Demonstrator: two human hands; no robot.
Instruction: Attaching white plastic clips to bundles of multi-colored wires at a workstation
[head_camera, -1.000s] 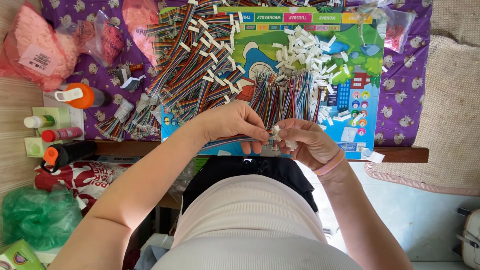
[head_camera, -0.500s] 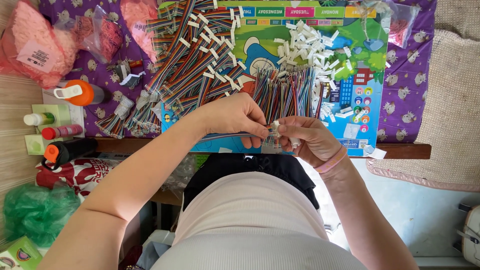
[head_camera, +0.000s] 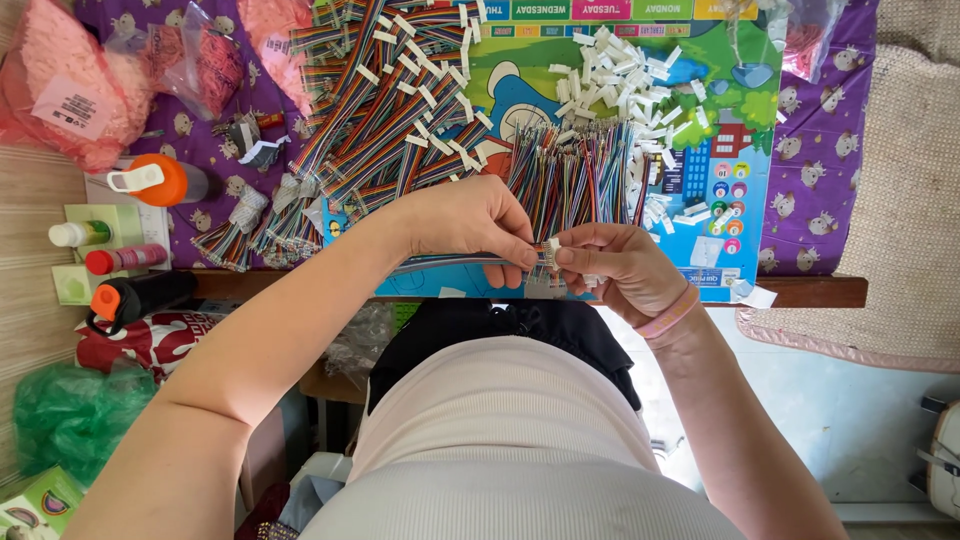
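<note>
The little white plug (head_camera: 552, 250) sits between the two hands, just over the near edge of the worktop (head_camera: 820, 292). A moment ago the hands were a bit apart and the plug was hard to see. Now the fingertips have come together right at the plug. The rest of the worktop looks the same as before.

The plug is small, white and boxy. A flat strip of thin wires (head_camera: 455, 263) runs out of it to the left. The wires lie side by side in many colours, like a rainbow ribbon.

The left hand (head_camera: 470, 225) is closed, pinching the wire strip just beside the plug. The right hand (head_camera: 610, 270) is closed too, pinching the plug from the other side. A pink band (head_camera: 668, 315) goes round the right wrist.

Behind the hands, near the middle of the worktop, lies a bunch of loose coloured wires (head_camera: 575, 175). Past that is a heap of white plugs (head_camera: 630, 85). Toward the far left lie many finished rainbow cables (head_camera: 385, 110). An orange bottle (head_camera: 160, 180) lies at the left edge, and a pink bag (head_camera: 65, 85) fills the far left corner.
</note>
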